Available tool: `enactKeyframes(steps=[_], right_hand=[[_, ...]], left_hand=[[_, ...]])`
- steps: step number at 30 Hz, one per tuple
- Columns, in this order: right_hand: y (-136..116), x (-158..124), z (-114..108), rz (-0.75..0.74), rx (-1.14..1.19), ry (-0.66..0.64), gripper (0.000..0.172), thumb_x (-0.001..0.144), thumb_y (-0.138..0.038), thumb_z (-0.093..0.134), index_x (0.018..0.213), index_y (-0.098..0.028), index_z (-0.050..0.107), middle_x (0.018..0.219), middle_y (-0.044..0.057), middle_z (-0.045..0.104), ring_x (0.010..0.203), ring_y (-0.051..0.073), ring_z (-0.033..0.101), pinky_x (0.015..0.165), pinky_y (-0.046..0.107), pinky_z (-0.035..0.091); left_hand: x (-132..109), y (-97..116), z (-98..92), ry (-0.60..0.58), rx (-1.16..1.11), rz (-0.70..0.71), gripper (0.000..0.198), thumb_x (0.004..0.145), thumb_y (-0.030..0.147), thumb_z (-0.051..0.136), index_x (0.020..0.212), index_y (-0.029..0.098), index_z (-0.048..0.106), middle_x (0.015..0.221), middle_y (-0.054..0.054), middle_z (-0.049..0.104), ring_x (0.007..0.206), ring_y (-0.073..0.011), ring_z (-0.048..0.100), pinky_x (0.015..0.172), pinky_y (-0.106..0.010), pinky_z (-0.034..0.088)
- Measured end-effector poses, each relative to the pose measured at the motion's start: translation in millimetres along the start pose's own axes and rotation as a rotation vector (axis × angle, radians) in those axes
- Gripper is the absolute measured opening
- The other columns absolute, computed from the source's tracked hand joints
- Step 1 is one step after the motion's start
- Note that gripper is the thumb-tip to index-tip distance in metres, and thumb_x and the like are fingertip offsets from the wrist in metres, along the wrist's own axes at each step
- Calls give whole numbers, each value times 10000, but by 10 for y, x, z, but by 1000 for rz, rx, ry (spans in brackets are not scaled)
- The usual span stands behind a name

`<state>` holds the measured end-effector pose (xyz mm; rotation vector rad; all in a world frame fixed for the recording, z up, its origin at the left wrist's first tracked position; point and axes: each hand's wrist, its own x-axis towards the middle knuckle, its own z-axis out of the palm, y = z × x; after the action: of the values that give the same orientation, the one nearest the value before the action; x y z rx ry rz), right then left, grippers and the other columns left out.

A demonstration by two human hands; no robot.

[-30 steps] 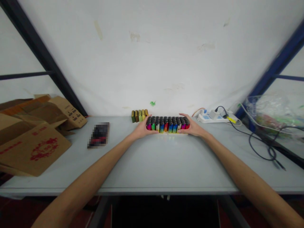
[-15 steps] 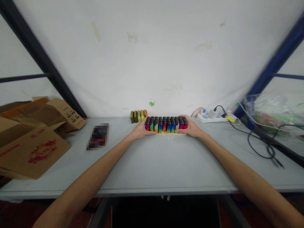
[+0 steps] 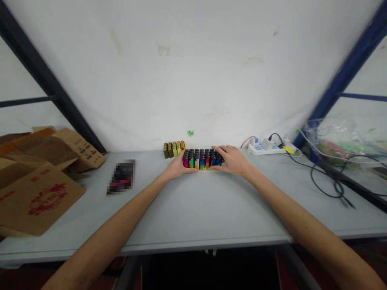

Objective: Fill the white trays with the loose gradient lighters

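Several rows of upright colourful lighters (image 3: 202, 159) with black tops stand packed together on the table. My left hand (image 3: 178, 164) grips their left end, the thumb lying along the front at the bottom. Over the right part of the block lies my right hand (image 3: 231, 160), its thumb in front and its fingers across the top and back. The lighters at the right end are hidden by that hand. Just behind my left hand stands a smaller group of lighters (image 3: 174, 149) with gold tops and green, brown and yellow bodies.
On the grey table (image 3: 208, 213), open cardboard boxes (image 3: 45, 193) lie at the left beside a blurred-out dark flat object (image 3: 122, 177). At the back right is a white power strip (image 3: 263, 149) with plugs. A black cable (image 3: 325, 193) and clear plastic bags (image 3: 335, 133) lie farther right.
My right hand has shifted left from the right end of the lighters and now covers part of their top and front. My left hand stays at the left end. The view has moved slightly.
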<state>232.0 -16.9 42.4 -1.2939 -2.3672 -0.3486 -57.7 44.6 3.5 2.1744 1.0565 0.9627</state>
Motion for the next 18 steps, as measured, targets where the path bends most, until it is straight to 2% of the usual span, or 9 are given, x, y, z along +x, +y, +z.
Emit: enactKeyframes(steps=[3, 6, 12, 18], right_hand=[[-31, 62, 6, 41, -94, -67, 884, 875, -778, 531, 1551, -220, 421, 1270, 193, 664, 1089, 383, 626, 947, 505, 455], [-18, 91, -12, 23, -137, -96, 844, 885, -790, 497, 1520, -234, 467, 1200, 188, 670, 1031, 369, 632, 886, 468, 457], [28, 120, -16, 15, -132, -81, 837, 865, -818, 493, 1427, -201, 556, 1070, 181, 678, 935, 341, 645, 848, 426, 447], [-11, 115, -43, 76, -159, -71, 777, 908, -797, 437, 1368, -190, 591, 991, 172, 703, 863, 326, 674, 797, 403, 450]], left_hand=[[-6, 21, -4, -6, -10, -4, 887, 592, 495, 917, 1318, 186, 513, 1266, -92, 673, 1186, -312, 648, 1058, -460, 522], [-10, 29, -5, -6, -7, -17, 901, 584, 493, 921, 1323, 177, 514, 1271, -100, 672, 1183, -316, 647, 1058, -465, 522], [-12, 24, -7, -6, -17, -22, 898, 587, 476, 922, 1327, 180, 509, 1279, -96, 671, 1196, -311, 642, 1073, -470, 515], [-15, 23, -14, -3, -2, -45, 915, 579, 476, 926, 1334, 172, 507, 1284, -108, 670, 1191, -316, 648, 1072, -469, 515]])
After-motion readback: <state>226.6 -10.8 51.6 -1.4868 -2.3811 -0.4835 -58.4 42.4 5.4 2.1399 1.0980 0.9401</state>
